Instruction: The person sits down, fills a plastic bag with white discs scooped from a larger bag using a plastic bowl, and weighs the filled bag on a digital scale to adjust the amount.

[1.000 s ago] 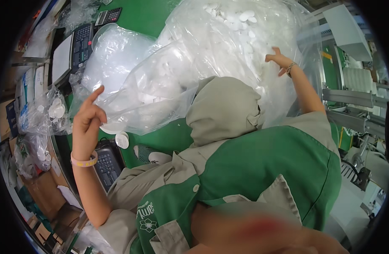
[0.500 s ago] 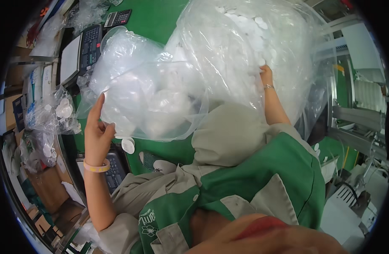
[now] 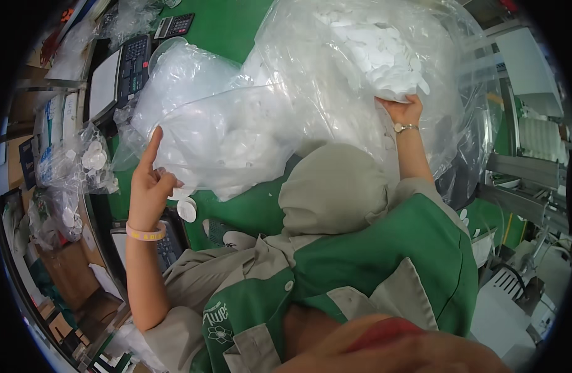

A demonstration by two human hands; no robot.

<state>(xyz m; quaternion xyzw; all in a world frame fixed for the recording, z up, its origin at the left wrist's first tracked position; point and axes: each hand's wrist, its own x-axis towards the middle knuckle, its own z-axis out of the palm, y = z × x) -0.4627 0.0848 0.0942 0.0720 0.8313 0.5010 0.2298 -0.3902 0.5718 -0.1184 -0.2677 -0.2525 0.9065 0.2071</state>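
I stood in what looked like a factory workroom: smooth green floor, bulging clear plastic bags filled with flat white pieces, a black keypad scale with a white platform, and thick grey metal rails

Before you, the right bag contains discs; the left bag lies beside it. The scale stands farther left, the calculator just beyond it.

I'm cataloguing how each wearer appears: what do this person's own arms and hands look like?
The left hand is ungloved, with a pale pink, yellow-marked wristband; the right hand, also ungloved, wears what looks like a slim metal wristwatch. Grey-beige sleeves end near the elbows.
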